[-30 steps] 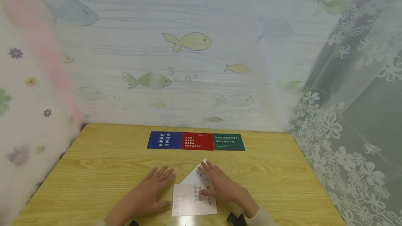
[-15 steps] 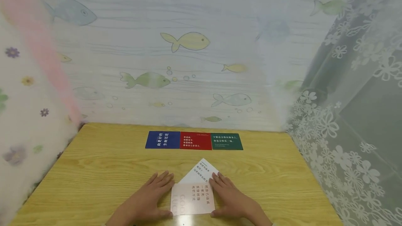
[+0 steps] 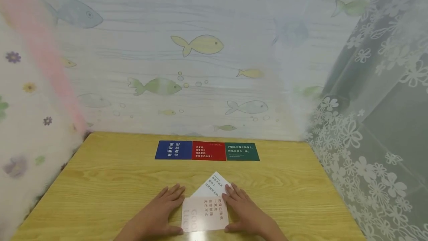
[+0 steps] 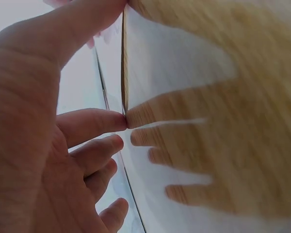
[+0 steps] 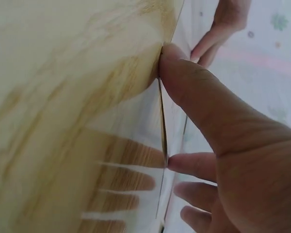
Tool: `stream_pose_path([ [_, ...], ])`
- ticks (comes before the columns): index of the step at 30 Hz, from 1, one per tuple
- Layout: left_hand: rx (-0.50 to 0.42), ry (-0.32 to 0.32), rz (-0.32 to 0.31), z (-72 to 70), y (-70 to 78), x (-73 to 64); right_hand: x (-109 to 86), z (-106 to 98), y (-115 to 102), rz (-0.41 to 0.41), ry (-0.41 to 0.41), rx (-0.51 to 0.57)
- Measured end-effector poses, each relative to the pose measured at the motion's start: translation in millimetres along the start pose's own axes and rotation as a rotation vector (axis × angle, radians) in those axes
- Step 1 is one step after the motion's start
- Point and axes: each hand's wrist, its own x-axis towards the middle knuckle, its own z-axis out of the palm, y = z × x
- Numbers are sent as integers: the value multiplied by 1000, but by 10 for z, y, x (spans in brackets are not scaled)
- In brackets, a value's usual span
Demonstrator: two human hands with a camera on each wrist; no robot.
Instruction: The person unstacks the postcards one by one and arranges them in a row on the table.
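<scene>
A pale pink card (image 3: 200, 217) with printed characters lies near the front of the table, in the head view. Under its far edge a white card (image 3: 211, 186) sticks out at a slant, one corner pointing away. My left hand (image 3: 157, 211) rests on the table with thumb and index finger touching the pink card's left edge. At the opposite edge my right hand (image 3: 249, 213) touches it likewise, its fingertips overlapping the white card's right side. In the wrist views, the left thumb and index fingertip (image 4: 119, 121) and the right thumb (image 5: 177, 65) meet the card's thin edge.
Farther back, a blue card (image 3: 174, 150), a red card (image 3: 208, 151) and a green card (image 3: 242, 151) lie side by side in a row. They sit on the wood-grain table (image 3: 110, 166). A fish-print curtain (image 3: 150, 114) hangs behind it, and a lace curtain (image 3: 354, 166) at the right.
My right hand has come off the tops of the white and pink cards and moved to the pink card's right edge. My left hand has stayed at the left edge.
</scene>
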Motion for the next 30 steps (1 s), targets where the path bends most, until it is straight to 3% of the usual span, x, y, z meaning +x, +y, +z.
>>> stream_pose_path([
  [5, 32, 12, 0, 3, 16, -10, -4, -2, -15, 19, 29, -44],
  [13, -11, -35, -59, 0, 30, -5, -30, -5, -20, 27, -5, 31],
  [23, -59, -30, -55, 24, 8, -26, -75, 24, 10, 33, 36, 105],
  [30, -39, -31, -42, 46, -1, -30, -117, 37, 35, 14, 79, 111],
])
